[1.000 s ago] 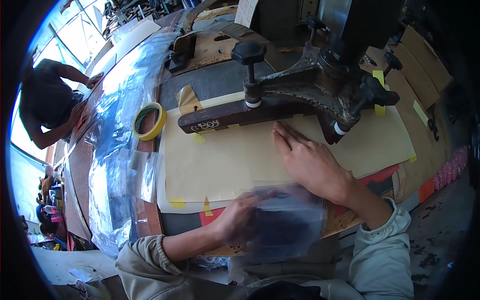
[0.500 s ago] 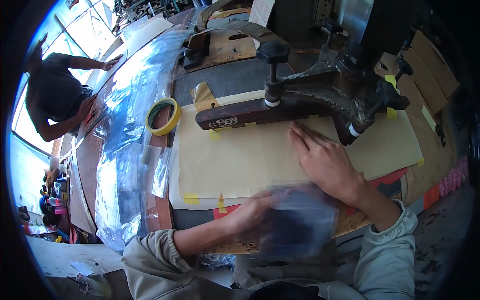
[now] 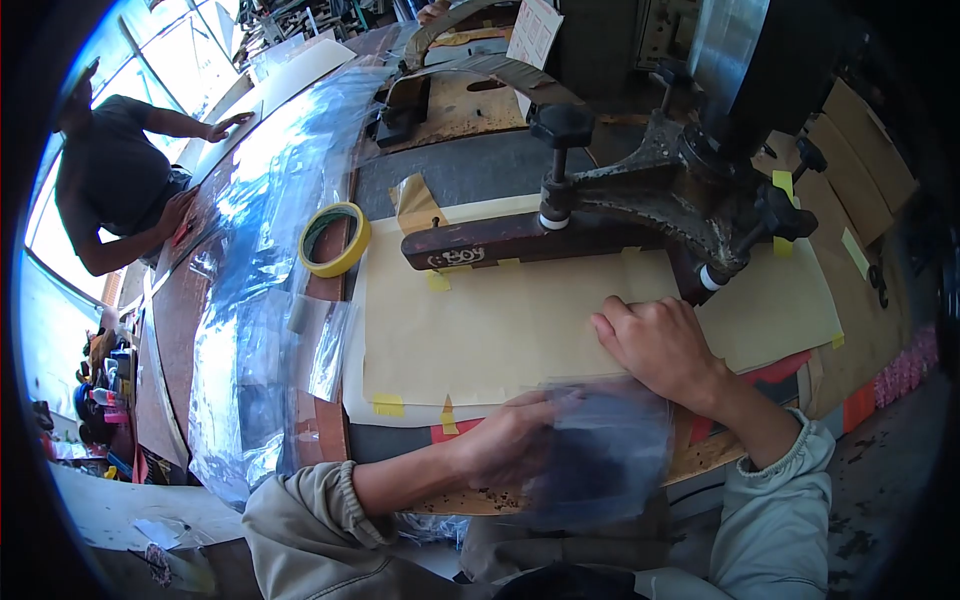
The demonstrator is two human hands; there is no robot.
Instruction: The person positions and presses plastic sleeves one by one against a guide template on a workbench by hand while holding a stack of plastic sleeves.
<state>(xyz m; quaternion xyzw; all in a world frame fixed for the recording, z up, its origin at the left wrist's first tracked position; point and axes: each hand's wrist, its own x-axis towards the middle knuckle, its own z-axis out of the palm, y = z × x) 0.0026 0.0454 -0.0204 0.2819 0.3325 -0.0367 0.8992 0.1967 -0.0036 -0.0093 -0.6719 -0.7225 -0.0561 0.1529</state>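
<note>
My left hand is closed on the edge of a clear plastic sheet, blurred by motion, which hangs over the table's front edge. Resting on the cream paper, my right hand has its fingers curled in, and whether anything is under them is hidden. Just beyond it lies a dark bar with writing on it, set along the paper's far part and joined to a metal clamp arm. Small yellow tape pieces stick to the paper's near edge.
A yellow tape roll lies left of the paper, beside a long stack of shiny plastic. Another person leans at the far left. Black knobs rise from the clamp. Cardboard stands at right.
My right hand has drawn back from the bar, and its outstretched fingers have curled. The view has shifted, so the table things appear farther right. The plastic sheet stays in my left hand.
</note>
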